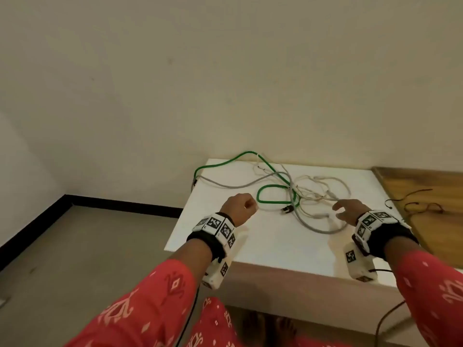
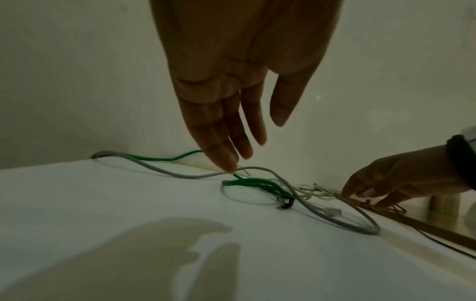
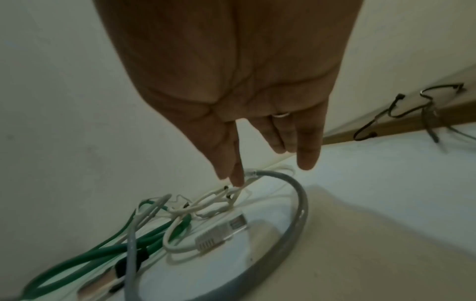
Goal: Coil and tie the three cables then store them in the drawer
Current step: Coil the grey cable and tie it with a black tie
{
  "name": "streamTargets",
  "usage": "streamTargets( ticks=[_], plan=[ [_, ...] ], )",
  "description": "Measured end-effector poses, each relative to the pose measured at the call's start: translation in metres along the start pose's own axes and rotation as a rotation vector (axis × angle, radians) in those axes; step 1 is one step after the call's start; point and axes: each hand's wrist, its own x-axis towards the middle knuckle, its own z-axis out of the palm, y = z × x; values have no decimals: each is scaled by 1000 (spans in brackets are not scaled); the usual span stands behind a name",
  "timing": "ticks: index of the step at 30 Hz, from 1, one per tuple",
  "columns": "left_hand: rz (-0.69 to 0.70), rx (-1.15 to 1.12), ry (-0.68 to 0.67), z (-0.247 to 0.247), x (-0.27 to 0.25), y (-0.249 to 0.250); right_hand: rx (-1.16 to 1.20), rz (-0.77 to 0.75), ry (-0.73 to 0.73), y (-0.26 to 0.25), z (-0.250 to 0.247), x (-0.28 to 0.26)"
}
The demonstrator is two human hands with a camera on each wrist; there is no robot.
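Three cables lie tangled on the white table: a green cable, a thicker grey cable and a thin white cable. My left hand hovers left of the tangle. Its fingers hang straight above the green cable and hold nothing. My right hand reaches down at the tangle's right side. Its thumb and index fingertips touch the white cable beside the grey cable. The grey plug lies loose below. No drawer is in view.
The table stands against a pale wall, with its left edge over a grey floor. A wooden surface adjoins on the right and carries thin dark wires. My red patterned sleeves and bare feet show below the table's front edge.
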Motion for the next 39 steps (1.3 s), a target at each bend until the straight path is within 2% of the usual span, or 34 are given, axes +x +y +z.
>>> streamTargets(
  ticks=[3,5,8,11,13,15,17,20,23,26,29,32,33,35,39],
  plan=[
    [-29,-29,-1,3,9,-6,-29,54,-15,3,3,10],
    [-37,-35,-10,6,12,-14,-28,39,5,1,2,8],
    [-58,-38,0,8,12,-23,-9,22,107,0,-4,4],
    [-77,-45,-6,6,6,-25,302,-54,280,-3,-13,-11],
    [-55,-1,-30,3,-1,-22,464,-207,321,-10,-20,-31],
    [-15,82,-71,1,-10,-15,592,-446,313,-20,-29,-57],
    [29,154,-109,1,-17,-7,649,-653,296,-26,-41,-85],
    [78,214,-93,1,-25,3,754,-910,345,-33,-61,-131],
    [112,237,-75,2,-27,12,813,-1051,315,-39,-81,-175],
    [79,294,-100,3,-28,15,885,-1163,304,-42,-97,-210],
    [30,360,-137,5,-38,18,820,-1137,442,-38,-106,-224],
    [40,184,-38,1,-43,23,521,-909,533,-26,-104,-218],
    [74,86,9,-3,-45,29,448,-836,515,-21,-99,-214],
    [168,-65,94,-14,-47,47,467,-721,384,-13,-82,-210],
    [340,-298,177,-45,-52,101,788,-525,108,-11,-55,-227]
  ],
)
